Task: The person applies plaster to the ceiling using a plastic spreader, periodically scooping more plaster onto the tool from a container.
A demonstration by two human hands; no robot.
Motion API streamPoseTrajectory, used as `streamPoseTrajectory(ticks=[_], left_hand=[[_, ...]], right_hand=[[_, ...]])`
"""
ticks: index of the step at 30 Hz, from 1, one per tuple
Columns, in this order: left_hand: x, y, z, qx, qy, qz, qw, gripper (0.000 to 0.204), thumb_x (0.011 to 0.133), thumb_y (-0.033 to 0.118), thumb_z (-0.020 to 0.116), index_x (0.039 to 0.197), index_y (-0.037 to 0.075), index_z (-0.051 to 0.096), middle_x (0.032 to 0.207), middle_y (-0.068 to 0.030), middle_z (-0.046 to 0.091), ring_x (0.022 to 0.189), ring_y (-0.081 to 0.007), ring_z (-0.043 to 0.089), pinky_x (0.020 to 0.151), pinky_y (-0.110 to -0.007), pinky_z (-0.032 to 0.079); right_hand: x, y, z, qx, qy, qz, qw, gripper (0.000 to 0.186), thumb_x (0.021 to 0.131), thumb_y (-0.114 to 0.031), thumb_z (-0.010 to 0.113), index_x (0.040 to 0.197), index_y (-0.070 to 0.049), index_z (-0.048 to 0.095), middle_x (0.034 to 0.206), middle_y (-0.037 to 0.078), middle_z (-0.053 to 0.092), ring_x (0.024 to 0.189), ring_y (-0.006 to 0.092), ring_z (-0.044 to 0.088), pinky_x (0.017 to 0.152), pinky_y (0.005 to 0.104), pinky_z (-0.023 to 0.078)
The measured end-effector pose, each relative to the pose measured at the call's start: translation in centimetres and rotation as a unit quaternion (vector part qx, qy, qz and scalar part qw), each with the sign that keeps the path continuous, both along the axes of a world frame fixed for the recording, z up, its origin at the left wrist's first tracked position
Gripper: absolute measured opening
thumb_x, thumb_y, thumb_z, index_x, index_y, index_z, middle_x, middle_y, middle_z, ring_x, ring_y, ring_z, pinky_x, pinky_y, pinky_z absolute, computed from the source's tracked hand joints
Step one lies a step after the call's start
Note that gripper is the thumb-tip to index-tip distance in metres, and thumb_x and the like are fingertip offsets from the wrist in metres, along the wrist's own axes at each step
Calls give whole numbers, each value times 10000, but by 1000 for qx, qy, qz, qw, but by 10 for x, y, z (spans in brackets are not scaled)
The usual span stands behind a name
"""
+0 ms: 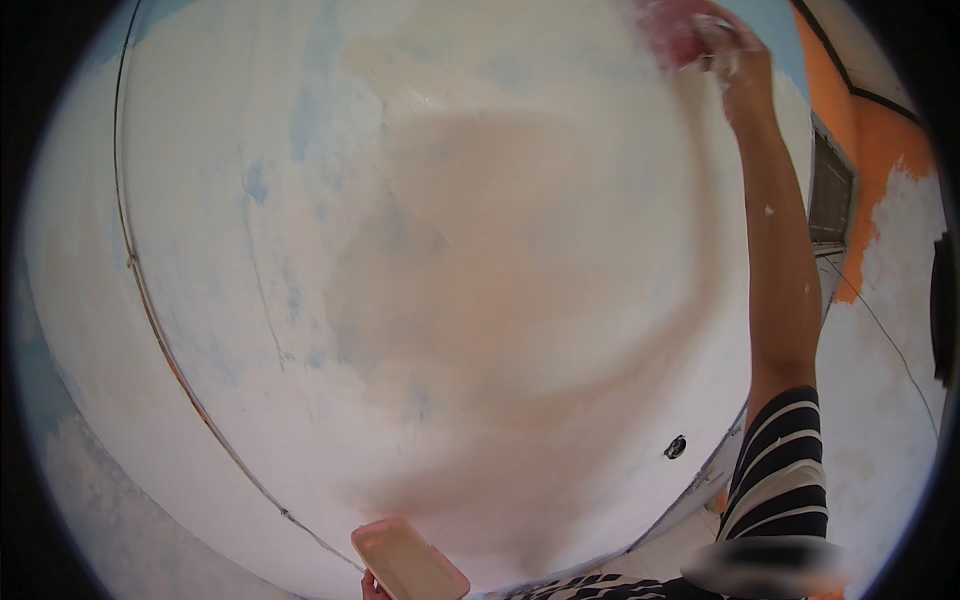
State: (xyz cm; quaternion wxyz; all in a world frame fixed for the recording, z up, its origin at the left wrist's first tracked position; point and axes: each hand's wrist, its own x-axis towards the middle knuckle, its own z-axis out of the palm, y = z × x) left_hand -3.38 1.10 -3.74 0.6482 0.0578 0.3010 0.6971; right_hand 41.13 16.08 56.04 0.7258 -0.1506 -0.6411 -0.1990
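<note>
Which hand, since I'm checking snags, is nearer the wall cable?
Left: the left hand appears beside the lower stretch of the cable; the right hand is far off, upper right.

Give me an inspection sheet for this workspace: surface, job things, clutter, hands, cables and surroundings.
Surface: patchy wall, whitish over pale blue; round black fitting low at right.
Job's things: pink-rimmed tray; reddish tool, blurred.
Clutter: small orange patch near the wall's foot, too small to identify.
Hands: left hand holds the tray; right hand, raised, grips the tool; wall contact unclear.
Cables: thin cable down the wall's left; dark line at right, possibly another.
Surroundings: orange-and-white side wall, framed grey panel.
</note>
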Motion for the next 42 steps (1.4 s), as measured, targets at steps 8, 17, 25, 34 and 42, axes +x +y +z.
streamPoseTrajectory(ticks=[8, 17, 25, 34, 42], left_hand=[[-8, -8, -9, 17, 9, 26, 999, 659, 969, 463, 317, 1430, 7, 437, 1343, -209, 566, 1192, -422, 572, 1026, -560, 463], [-9, -7, -10, 17, 23, 31, 999, 659, 969, 466, 316, 1428, 10, 442, 1333, -212, 573, 1177, -424, 583, 1015, -566, 471], [-8, -5, -15, 20, 9, 16, 1000, 659, 968, 465, 313, 1428, 11, 442, 1328, -216, 576, 1170, -426, 587, 1008, -570, 474], [-8, -12, -17, 6, -8, 30, 999, 658, 968, 465, 310, 1428, 13, 443, 1322, -220, 579, 1163, -428, 591, 1000, -575, 479], [-8, -4, -42, 36, -43, 4, 998, 663, 962, 464, 307, 1431, 14, 441, 1319, -234, 578, 1164, -438, 590, 992, -591, 478]], right_hand=[[-118, -13, -126, -210, -272, 11, 939, 298, 936, -94, 627, 1229, -46, 601, 1034, 12, 656, 837, 80, 608, 806, 241, 509], [-45, -16, -40, 28, -25, -29, 999, 313, 956, -119, 602, 1238, 16, 583, 927, 38, 692, 818, 126, 648, 764, 261, 543], [-31, 5, -19, -29, -42, -158, 986, 268, 952, -63, 591, 1216, -22, 610, 1059, 33, 670, 935, 103, 641, 773, 260, 543], [-141, -24, -124, -158, -280, -63, 945, 271, 929, -121, 662, 1179, -22, 624, 1007, 24, 672, 915, 143, 634, 819, 278, 515], [-52, -25, -32, -7, -44, -2, 999, 253, 928, -107, 643, 1172, -38, 636, 904, 37, 682, 700, 57, 586, 675, 197, 474]])
